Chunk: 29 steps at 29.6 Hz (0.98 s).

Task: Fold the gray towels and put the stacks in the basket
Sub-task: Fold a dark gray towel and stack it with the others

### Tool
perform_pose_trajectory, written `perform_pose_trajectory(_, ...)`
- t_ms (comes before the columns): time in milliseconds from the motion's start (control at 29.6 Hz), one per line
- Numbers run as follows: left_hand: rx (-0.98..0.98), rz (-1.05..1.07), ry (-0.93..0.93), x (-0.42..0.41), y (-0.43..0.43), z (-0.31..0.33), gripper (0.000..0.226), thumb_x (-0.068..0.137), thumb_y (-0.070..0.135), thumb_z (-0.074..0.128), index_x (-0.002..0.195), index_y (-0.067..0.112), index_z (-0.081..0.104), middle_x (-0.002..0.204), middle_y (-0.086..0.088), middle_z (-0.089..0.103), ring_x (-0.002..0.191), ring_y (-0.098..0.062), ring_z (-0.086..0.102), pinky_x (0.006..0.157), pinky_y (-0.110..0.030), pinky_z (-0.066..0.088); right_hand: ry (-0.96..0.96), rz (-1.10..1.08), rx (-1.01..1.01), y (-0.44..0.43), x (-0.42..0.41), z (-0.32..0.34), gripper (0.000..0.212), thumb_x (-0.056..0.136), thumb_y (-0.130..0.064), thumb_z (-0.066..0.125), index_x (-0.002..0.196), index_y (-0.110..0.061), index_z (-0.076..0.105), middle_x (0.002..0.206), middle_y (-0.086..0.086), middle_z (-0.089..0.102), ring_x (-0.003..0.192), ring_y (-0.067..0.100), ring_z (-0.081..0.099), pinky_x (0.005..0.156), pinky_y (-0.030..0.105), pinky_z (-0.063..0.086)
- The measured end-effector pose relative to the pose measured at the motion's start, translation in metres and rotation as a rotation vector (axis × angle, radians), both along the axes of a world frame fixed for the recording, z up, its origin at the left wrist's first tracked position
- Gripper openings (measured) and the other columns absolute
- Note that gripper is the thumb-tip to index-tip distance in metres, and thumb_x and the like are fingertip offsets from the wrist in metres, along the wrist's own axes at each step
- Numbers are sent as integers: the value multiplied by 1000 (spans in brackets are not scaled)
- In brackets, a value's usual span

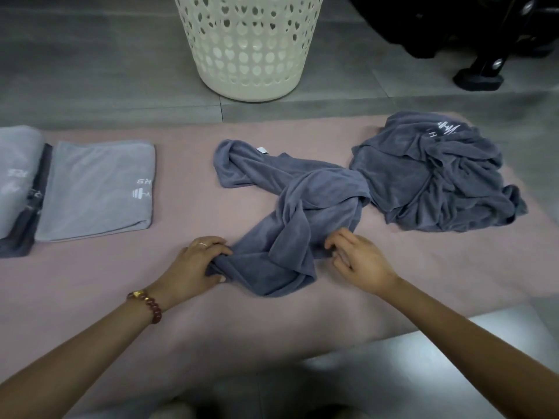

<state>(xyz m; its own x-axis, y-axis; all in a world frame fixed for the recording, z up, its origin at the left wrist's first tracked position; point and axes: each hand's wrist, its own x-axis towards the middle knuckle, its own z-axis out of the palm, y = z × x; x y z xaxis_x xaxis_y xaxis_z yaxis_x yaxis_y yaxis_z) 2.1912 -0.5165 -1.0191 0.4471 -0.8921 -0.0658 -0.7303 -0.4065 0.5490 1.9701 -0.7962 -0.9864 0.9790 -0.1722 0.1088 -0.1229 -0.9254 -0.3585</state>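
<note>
The left hand (196, 264) is pinching the near corner of a twisted dark gray towel (290, 207) lying mid-mat, while the right hand (357, 261) is resting loosely curled at its other edge. Being soft and limp, it is likely needing corner grips.

Pink mat (187, 176) spans the frame centre, laid on gray floor tiles (90, 71). Black wheeled equipment (484, 31) occupies the upper right corner, partly cropped.
</note>
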Motion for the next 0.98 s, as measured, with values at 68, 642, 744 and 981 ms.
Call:
perform_pose_trajectory(68,-14,-21,71,1,-1,1,52,60,21,72,110,11,64,115,-7,56,107,-21,54,96,-29,42,-15,-90,127,7,11,14,37,85,-36,40,115,-19,52,112,-2,53,86,17,58,69,33,51)
perform_pose_trajectory(642,-276,186,599,-4,-24,34,18,92,19,53,76,12,51,64,15,52,60,3,43,58,-12,35,290,-22,73,-11,43,37,20,91,-9,52,105,-14,64,106,0,65,97,16,54,85,27,41)
perform_pose_trajectory(744,-304,273,673,-3,-27,30,20,93,18,56,77,8,51,65,7,48,58,0,41,55,-15,34,393,-115,82,-39,3,27,28,90,0,49,111,-10,65,113,8,64,104,25,60,86,23,39)
perform_pose_trajectory(981,-273,338,741,-10,-36,27,20,90,5,57,70,7,54,51,15,56,50,4,47,50,-9,37,219,-376,360,-21,-41,11,43,90,-14,57,131,-22,45,114,-3,45,81,12,54,79,23,42)
